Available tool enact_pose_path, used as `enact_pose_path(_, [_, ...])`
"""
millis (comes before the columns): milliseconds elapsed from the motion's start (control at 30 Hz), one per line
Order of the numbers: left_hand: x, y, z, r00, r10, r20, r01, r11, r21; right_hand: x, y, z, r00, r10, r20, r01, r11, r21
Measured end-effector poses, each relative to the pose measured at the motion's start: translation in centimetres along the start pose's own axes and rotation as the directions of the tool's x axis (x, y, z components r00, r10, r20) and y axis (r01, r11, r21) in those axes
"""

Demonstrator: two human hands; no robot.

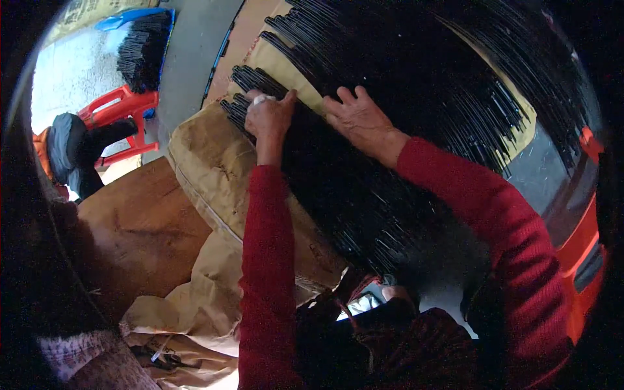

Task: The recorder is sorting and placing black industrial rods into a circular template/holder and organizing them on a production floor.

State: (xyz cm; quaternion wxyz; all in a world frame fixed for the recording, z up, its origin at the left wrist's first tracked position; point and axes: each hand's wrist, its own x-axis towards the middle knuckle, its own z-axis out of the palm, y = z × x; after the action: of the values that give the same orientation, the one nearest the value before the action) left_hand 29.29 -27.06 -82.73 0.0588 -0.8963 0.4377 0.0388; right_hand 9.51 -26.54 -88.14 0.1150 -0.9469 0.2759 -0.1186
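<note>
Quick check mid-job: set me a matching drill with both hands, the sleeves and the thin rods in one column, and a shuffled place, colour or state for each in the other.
Column one
1. Left hand
2. Thin rods
3. Right hand
4. Sleeves

Column two
A. Red
B. To the right of the other hand
C. Black, spread in a large pile
D. White patch showing at the fingers

Pairs: 1-D, 2-C, 3-B, 4-A
</note>
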Motion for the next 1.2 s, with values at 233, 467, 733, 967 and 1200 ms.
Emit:
enact_pose_path(233, [2.3,-1.6,0.9,0.964,-0.135,0.229,0.17,0.975,-0.144,-0.4,0.1,0.6,0.999,0.027,-0.03,-0.027,1.0,0.013])
enact_pose_path(467, [0.8,-5.7,0.0,0.926,0.052,0.373,0.319,0.417,-0.851,-0.7,0.4,0.4,0.995,0.016,-0.094,-0.01,0.998,0.059])
enact_pose_path(733, [-2.7,-3.4,-3.0,0.82,0.479,0.314,0.48,-0.277,-0.832,-0.3,0.4,1.3,0.998,0.037,-0.057,-0.033,0.997,0.076])
enact_pose_path(967, [-2.4,0.6,1.8,0.819,0.377,0.433,0.524,-0.181,-0.832,-0.1,0.5,2.0,0.995,0.088,-0.053,-0.079,0.986,0.147])
enact_pose_path(1200, [-1.2,0.0,2.8,0.775,0.464,0.43,0.59,-0.287,-0.755,-0.4,1.8,-1.0,0.998,0.009,0.061,-0.022,0.972,0.234])
